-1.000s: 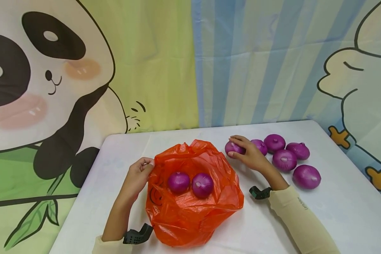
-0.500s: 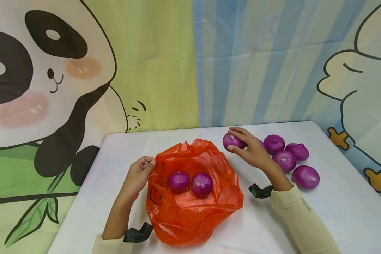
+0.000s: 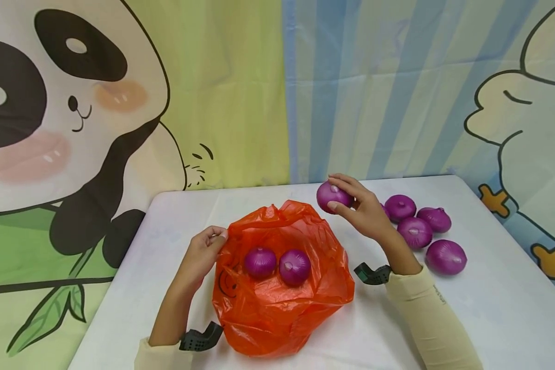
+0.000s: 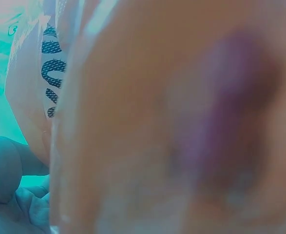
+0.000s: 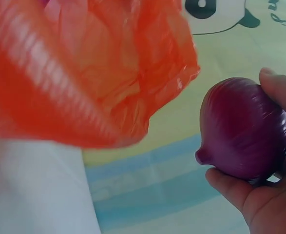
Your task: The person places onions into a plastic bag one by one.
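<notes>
left hand: in from lower left, forearm angled up, thumb and fingertips pinching the left rim of the red bag; right hand: reaching in from lower right, fingers over the top and thumb underneath, gripping the held onion, tip pointing away from the palm in the right wrist view; hands well apart, bag between them;

bag sits mid-table, mouth spread wide, right rim unheld; held onion is outside it, just beyond the back right rim, visible gap between; it overlaps the back edge of the white table in the head view, backdrop close behind; bare tabletop strip runs between bag and right forearm; more bare table left of the left hand;

count: eight purple onions; one in the right hand; two in the bag, left one and right one, side by side; five loose ones on the right of the table, one mostly hidden behind the right hand; one bag; left wrist view mostly blurred
</notes>
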A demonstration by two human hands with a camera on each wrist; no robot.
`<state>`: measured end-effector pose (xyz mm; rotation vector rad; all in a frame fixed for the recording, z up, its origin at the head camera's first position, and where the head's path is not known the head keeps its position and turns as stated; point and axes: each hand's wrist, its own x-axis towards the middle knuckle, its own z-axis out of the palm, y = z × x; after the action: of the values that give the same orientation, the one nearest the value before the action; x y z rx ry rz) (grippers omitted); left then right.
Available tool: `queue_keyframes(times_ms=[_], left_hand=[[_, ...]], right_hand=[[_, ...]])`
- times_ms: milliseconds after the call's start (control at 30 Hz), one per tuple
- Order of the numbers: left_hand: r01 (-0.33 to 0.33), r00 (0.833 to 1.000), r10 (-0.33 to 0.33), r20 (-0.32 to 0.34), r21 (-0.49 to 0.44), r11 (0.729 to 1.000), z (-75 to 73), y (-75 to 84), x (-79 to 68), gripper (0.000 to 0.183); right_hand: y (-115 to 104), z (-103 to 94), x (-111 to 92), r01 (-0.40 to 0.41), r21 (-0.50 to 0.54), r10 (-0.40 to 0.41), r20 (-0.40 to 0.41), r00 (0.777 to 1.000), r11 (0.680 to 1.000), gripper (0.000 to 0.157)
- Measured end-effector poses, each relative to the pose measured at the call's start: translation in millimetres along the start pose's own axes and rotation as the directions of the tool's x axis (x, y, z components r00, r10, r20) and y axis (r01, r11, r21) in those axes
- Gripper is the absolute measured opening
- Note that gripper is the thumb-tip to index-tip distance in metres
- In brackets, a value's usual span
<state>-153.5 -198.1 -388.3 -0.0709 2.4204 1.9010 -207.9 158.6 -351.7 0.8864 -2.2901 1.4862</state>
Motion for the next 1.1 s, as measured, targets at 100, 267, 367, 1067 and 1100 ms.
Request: queue_keyframes(times_ms=[100,267,367,1067,1100], left_hand=[[-0.006,1.000,0.006,0.009,-0.006,1.000,-1.2,-0.5,0.0,0.024],[-0.005,1.000,0.005,0.009,0.005,1.000,-0.2,-1.0,0.9,0.024],[0.006,1.000,-0.006,0.007,0.013,1.000,0.7,-1.7,1.5,0.024],[0.018,1.000,-0.018,0.015,0.030,0.999,1.2,-3.4,4.1,0.022],[0.025,1.000,-0.025,0.017,0.029,0.999,1.3,-3.4,4.1,0.022]], right_hand=[[11.9,2.8,0.9,0.007,0.078,-0.007,0.002,1.000,0.997,0.051],[12.3,6.3,1.8,0.047,0.233,-0.066,0.074,0.995,0.971,0.051],[9.6,9.1,2.9,0.072,0.307,-0.112,0.115,0.987,0.949,0.049],[0.3,41.9,15.2,-0.025,0.496,-0.237,0.457,0.857,0.868,0.048],[1.0,44.3,14.9,-0.040,0.487,-0.232,0.484,0.844,0.872,0.047]])
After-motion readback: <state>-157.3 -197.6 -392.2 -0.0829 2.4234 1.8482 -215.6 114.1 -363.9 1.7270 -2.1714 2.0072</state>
